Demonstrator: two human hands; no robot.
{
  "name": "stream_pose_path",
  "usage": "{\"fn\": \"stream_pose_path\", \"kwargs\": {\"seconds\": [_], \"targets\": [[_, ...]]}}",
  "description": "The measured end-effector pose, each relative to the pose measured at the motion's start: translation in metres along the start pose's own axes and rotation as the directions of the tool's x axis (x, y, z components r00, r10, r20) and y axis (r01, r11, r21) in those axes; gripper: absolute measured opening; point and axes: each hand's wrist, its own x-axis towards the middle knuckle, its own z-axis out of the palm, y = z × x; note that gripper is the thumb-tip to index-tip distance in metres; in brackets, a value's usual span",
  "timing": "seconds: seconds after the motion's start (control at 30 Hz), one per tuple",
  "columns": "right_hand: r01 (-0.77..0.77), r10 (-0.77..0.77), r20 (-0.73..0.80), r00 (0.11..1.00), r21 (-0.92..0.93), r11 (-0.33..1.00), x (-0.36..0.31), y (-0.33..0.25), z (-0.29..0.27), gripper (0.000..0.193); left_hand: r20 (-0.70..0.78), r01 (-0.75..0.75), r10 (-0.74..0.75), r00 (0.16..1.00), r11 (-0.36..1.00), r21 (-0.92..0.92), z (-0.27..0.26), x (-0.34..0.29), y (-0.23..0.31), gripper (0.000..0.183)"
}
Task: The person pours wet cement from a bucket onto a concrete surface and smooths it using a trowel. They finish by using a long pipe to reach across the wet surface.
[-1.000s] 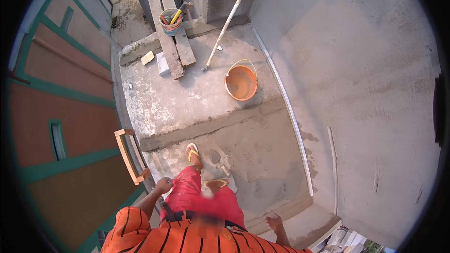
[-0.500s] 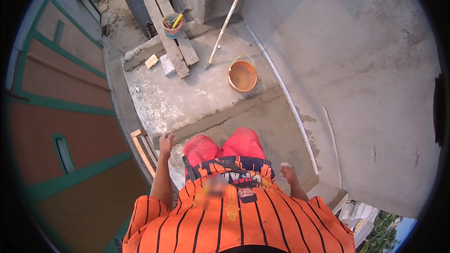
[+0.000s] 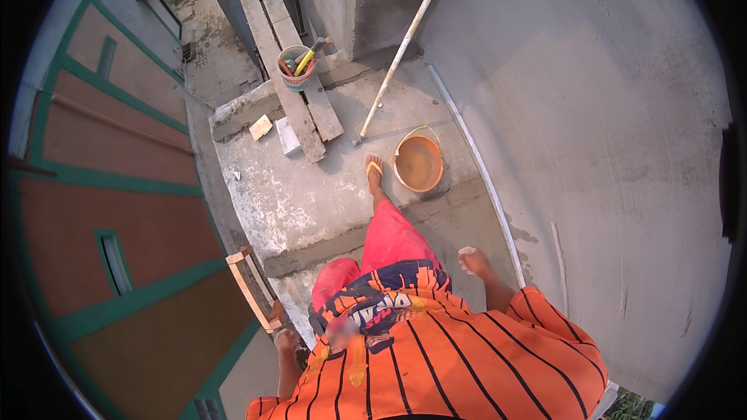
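Note:
My right hand [image 3: 475,261] hangs over the wet-looking grey floor, its fingers loosely curled in with nothing in them. A long pale strip [image 3: 484,167] runs along the wall base just beyond it. Low on the left, my left hand [image 3: 287,340] hangs beside a small wooden frame [image 3: 250,288]; its fingers are too small and foreshortened to read, and no object shows in it. My foot in a yellow-strapped sandal [image 3: 374,167] stands left of an orange bucket [image 3: 418,163] with brownish contents and a raised wire handle. Neither hand touches the bucket.
Two long planks [image 3: 289,82] carry a tub of tools [image 3: 297,67]. A white block [image 3: 287,136] and a yellowish chunk [image 3: 261,127] lie beside them. A long pole [image 3: 405,43] leans near the pillar. A floor step [image 3: 373,229] crosses ahead; a plastered wall [image 3: 615,132] rises right.
I have stepped forward, one foot now set down beside the bucket. My left hand has swung back toward my body, and my right hand has swung forward. The bucket appears nearer.

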Motion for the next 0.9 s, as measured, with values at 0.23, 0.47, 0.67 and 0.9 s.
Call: {"fn": "stream_pose_path", "kwargs": {"seconds": [0.23,0.47,0.67,0.9], "targets": [[0.080,-0.083,0.064,0.995,0.049,0.996,0.142,-0.203,-0.056,0.027,0.019,-0.134,0.133,0.991,0.976,0.173,0.137,0.005,0.095,0.017],[0.179,-0.188,0.025,0.982,0.204,0.962,0.194,-0.276,-0.113,0.029,0.177,-0.366,0.349,0.920,0.927,0.076,0.349,-0.120,0.386,0.038],[0.068,-0.060,-0.031,0.998,0.390,0.918,0.162,-0.289,-0.110,0.028,0.244,-0.441,0.377,0.893,0.840,0.316,0.385,-0.108,0.502,0.038],[0.102,0.057,-0.313,0.948,0.469,0.877,0.129,-0.171,-0.070,0.024,0.371,-0.401,0.184,0.910,0.616,0.678,0.453,-0.052,0.590,0.025]]}}
